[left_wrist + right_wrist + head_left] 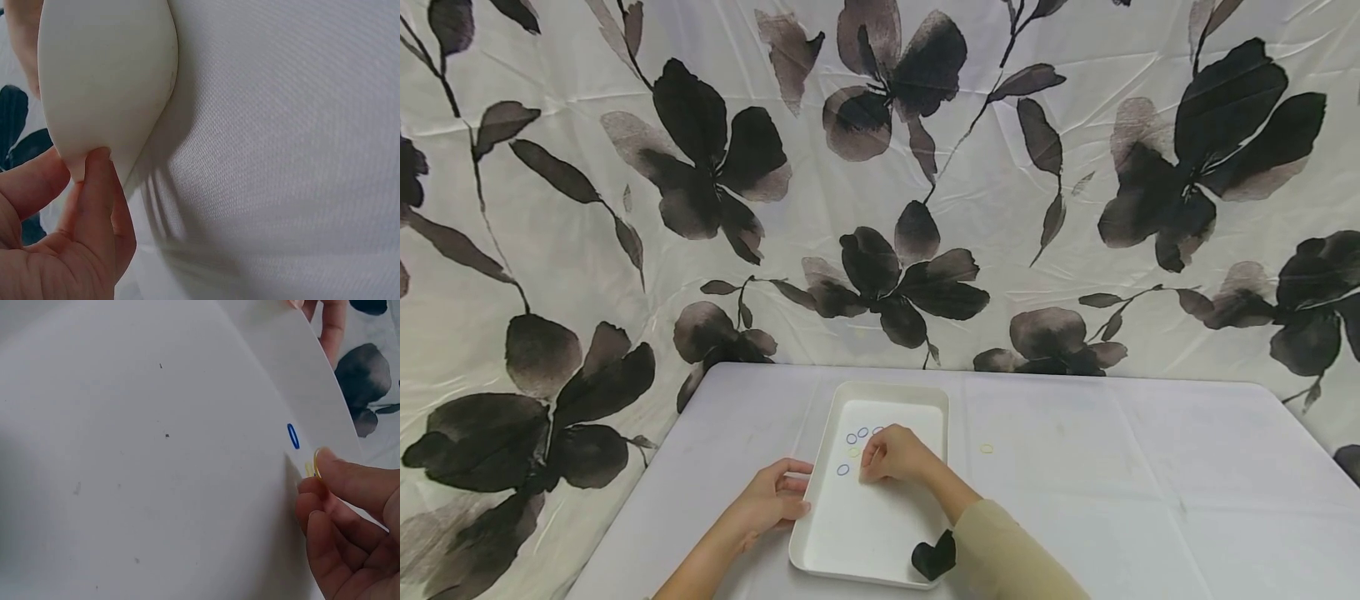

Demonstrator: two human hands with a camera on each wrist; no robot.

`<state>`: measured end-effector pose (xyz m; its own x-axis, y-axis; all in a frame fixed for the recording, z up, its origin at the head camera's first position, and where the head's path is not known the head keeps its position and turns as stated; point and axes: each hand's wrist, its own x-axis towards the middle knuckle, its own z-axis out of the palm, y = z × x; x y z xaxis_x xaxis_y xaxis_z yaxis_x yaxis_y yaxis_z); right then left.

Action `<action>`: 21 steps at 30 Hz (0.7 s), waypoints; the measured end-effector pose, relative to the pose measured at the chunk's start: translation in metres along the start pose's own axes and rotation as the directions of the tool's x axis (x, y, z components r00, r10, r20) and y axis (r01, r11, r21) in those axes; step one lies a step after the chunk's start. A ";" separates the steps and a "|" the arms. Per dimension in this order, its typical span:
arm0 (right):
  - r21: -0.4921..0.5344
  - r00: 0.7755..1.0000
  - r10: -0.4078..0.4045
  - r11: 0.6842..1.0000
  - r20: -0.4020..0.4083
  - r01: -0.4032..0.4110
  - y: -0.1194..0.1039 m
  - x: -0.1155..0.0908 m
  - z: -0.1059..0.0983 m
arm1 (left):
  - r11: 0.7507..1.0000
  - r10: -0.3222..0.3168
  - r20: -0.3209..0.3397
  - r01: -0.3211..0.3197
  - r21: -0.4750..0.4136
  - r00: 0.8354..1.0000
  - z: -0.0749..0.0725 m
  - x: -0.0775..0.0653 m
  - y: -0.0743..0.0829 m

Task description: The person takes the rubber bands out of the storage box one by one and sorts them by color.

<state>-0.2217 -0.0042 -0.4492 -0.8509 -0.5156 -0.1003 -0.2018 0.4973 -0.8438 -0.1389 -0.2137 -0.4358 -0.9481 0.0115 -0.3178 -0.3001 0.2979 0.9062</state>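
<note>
A white rectangular tray (pixel 835 542) lies on the table in the head view. My left hand (pixel 769 500) grips its left rim between thumb and fingers, as the left wrist view also shows. Over the tray, my right hand (pixel 897 454) pinches a thin yellow ring (pixel 317 464) between thumb and fingertip. Close under those fingertips, another yellow ring (pixel 308 469) lies on the tray. A blue ring (pixel 293 436) lies beside it. Several blue rings lie farther up the tray in the head view, one partly hidden by my right hand.
On the white tablecloth (pixel 1120 467), right of the tray, lies a single yellow ring (pixel 987 449). A black object (pixel 934 557) of unclear kind shows at the tray's near right corner, beside my right sleeve (pixel 1011 550). Behind the table hangs a floral cloth (pixel 1000 208).
</note>
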 end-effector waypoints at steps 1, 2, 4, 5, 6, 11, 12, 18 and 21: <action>0.008 1.000 0.006 1.000 0.002 -0.006 -0.001 -0.001 -0.001 | 1.000 -0.001 -0.001 0.001 0.000 1.000 0.000 0.000 0.000; 0.013 1.000 0.009 1.000 0.001 -0.009 -0.001 -0.002 -0.002 | 1.000 -0.002 -0.002 0.002 0.000 1.000 0.000 0.000 0.000; 0.030 1.000 0.011 0.999 0.000 -0.011 -0.001 -0.002 -0.003 | 1.000 -0.002 -0.002 0.002 -0.001 1.000 0.000 0.000 0.000; 0.040 1.000 0.014 0.999 0.000 -0.014 0.000 -0.003 -0.004 | 1.000 -0.001 -0.001 0.001 -0.003 1.000 0.000 0.000 0.000; 0.050 1.000 0.013 0.999 -0.002 -0.013 0.001 -0.003 -0.004 | 1.000 -0.002 -0.001 0.002 -0.005 1.000 0.000 0.001 0.000; 0.135 1.000 0.007 0.991 0.003 -0.007 0.003 -0.004 -0.009 | 1.000 0.001 -0.003 -0.001 -0.009 1.000 0.001 0.001 -0.001; 0.151 1.000 0.008 0.988 0.006 -0.008 0.003 -0.004 -0.010 | 1.000 0.002 -0.002 -0.002 -0.009 1.000 0.000 0.001 -0.001; 0.228 1.000 0.008 0.974 0.004 -0.008 0.003 -0.004 -0.016 | 1.000 0.011 0.016 -0.010 -0.020 1.000 -0.001 0.001 -0.001; 0.260 1.000 0.000 0.966 0.000 0.000 0.004 -0.006 -0.017 | 1.000 0.011 0.025 -0.010 -0.026 1.000 -0.001 0.001 -0.001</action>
<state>-0.2260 0.0125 -0.4424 -0.8510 -0.5153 -0.1007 -0.0686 0.2993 -0.9517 -0.1394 -0.2150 -0.4372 -0.9483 0.0388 -0.3149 -0.2931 0.2728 0.9163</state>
